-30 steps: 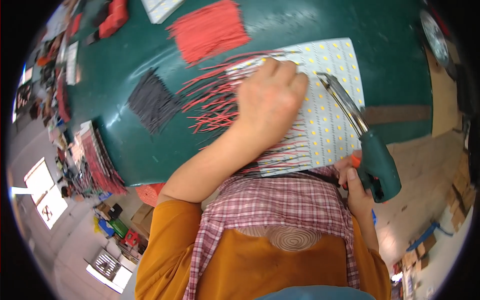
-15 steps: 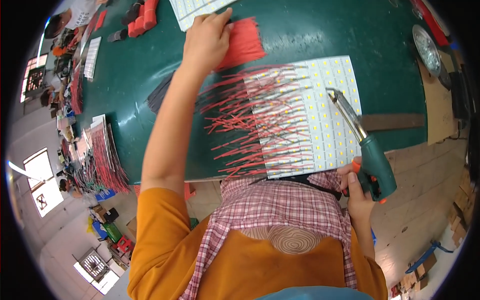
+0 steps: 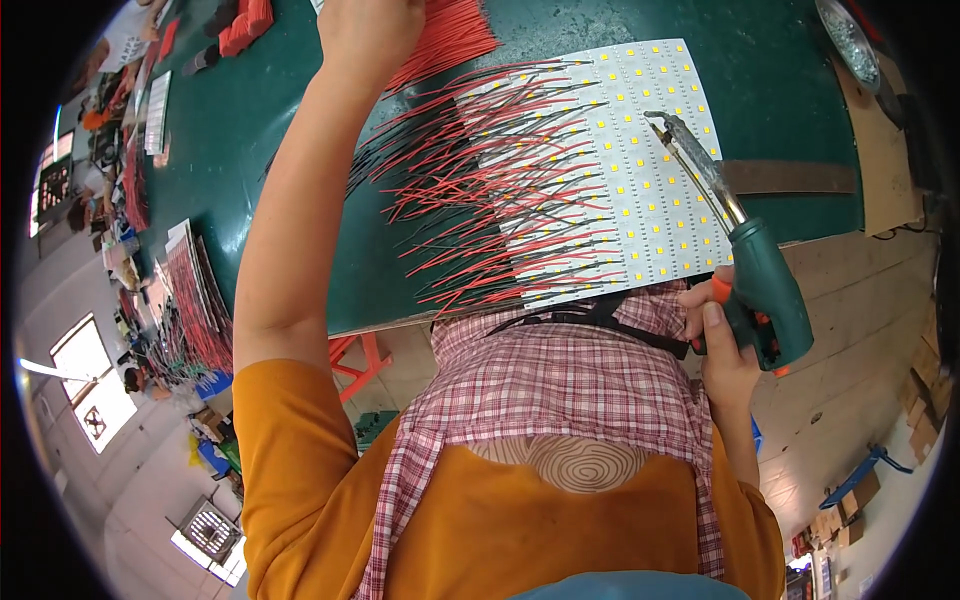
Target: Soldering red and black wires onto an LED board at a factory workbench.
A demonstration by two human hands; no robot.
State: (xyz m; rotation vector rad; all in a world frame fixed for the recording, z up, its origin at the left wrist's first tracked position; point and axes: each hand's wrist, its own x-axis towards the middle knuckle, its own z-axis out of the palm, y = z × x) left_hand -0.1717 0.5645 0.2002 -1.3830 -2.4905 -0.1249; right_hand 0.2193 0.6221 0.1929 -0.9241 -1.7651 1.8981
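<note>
Left hand (image 3: pixel 374 24), grip untellable, is leaving white rectangular board (image 3: pixel 632 155) unheld for thin red wires (image 3: pixel 450 38); right hand (image 3: pixel 727 362) is clasping green soldering gun (image 3: pixel 770 285).

1. A worker wears a mustard-orange top (image 3: pixel 300 430), its loose left sleeve ending near the elbow, lower left of frame.
2. A plaid apron (image 3: pixel 540 385) in pink, white and dark red fills the lower centre, with matching shoulder straps (image 3: pixel 402 495).
3. A black strap (image 3: pixel 655 338) crosses the waist, right of centre.
4. A pale panel (image 3: pixel 588 465) with brown rings like wood grain shows at the chest.
5. The left hand (image 3: pixel 375 28), upper left, and right hand (image 3: pixel 728 365), right, are bare.
</note>
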